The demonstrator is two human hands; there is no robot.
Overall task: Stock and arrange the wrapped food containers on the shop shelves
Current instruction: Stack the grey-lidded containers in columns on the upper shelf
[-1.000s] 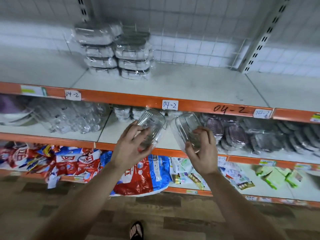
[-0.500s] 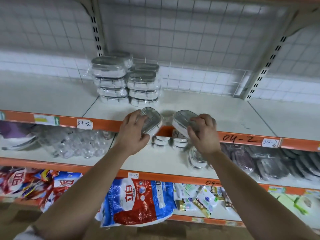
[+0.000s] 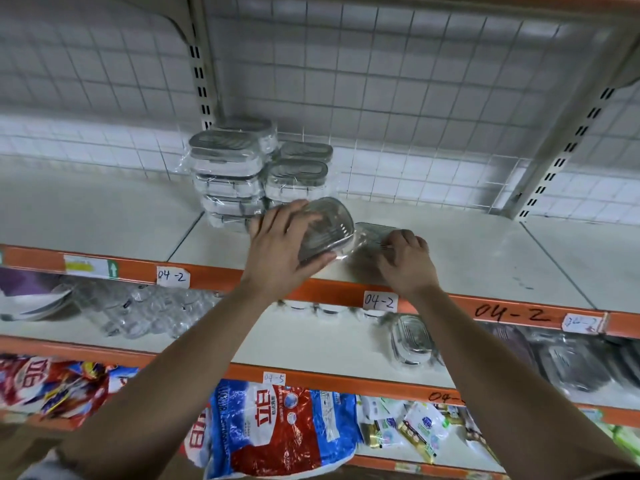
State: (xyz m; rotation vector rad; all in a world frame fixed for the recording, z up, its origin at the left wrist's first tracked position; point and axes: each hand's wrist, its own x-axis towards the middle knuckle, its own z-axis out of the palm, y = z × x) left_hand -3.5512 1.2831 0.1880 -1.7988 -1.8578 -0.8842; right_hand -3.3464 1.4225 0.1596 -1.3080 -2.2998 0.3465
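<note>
Both forearms reach up and forward from the bottom of the view, side by side, to the top shelf (image 3: 485, 258), wrists just past its orange front edge (image 3: 214, 279). The left hand (image 3: 285, 247) is clamped on a wrapped container (image 3: 327, 228): fingers spread and curled over its top, thumb under the near rim, holding it tilted, with its far side by the foot of the stacks of wrapped containers (image 3: 227, 169) (two columns at the back of the shelf). The right hand (image 3: 407, 263), near the left but apart from it, has its fingers bent, tips on the near end of a second container (image 3: 372, 232) lying flat on the shelf just right of the tilted one; whether they grip it or only touch it cannot be told.
</note>
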